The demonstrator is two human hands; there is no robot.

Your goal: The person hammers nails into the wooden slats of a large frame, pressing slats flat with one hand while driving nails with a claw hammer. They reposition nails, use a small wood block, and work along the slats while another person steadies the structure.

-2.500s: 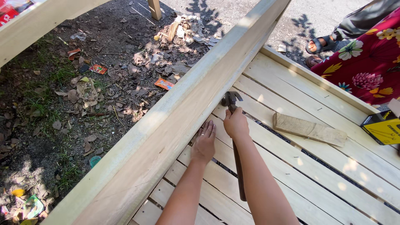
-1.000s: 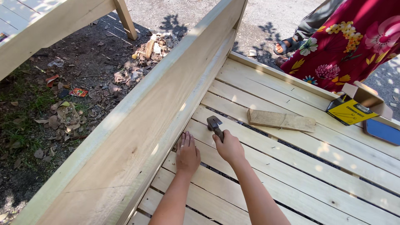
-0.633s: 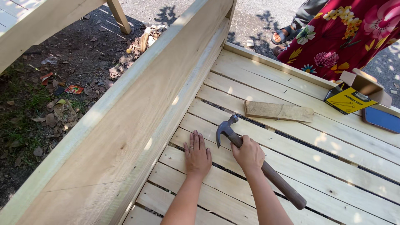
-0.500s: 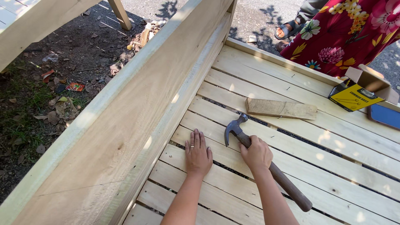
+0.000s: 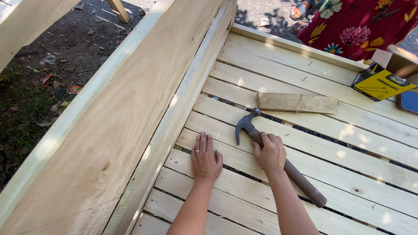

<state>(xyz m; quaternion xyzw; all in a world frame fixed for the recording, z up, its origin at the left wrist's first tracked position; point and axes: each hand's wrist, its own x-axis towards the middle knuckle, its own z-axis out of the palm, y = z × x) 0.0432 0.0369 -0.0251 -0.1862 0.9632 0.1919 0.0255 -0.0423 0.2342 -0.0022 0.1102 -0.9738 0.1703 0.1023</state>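
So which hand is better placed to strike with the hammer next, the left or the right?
Probably the right hand: it already grips the hammer by its handle just below the head. The left hand lies flat and empty on the wooden slats.

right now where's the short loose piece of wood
In the head view the short loose piece of wood lies flat on the slatted wooden platform, right of centre, just beyond the claw hammer head and left of the yellow cardboard box.
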